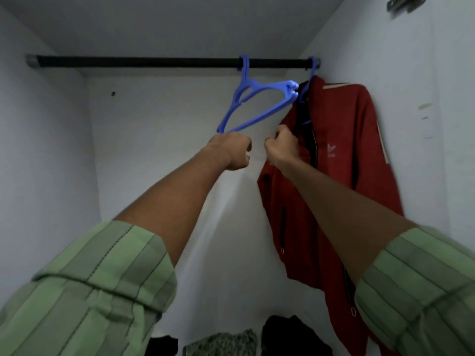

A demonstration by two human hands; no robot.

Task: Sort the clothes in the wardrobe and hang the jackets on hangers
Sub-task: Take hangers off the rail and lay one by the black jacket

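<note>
Both arms reach up. Left hand (pixel 231 150) fisted on empty blue hanger (pixel 257 104), which hangs from the rod (pixel 154 62). Right hand (pixel 281 147) pinches red jacket (pixel 334 155) front edge.

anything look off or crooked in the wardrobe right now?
Yes. The empty blue hanger on the rail hangs tilted, its low end at the left hand and its high end against the red jacket's hanger. The right hand pinches the jacket's front edge. Clothes lie heaped below.
</note>
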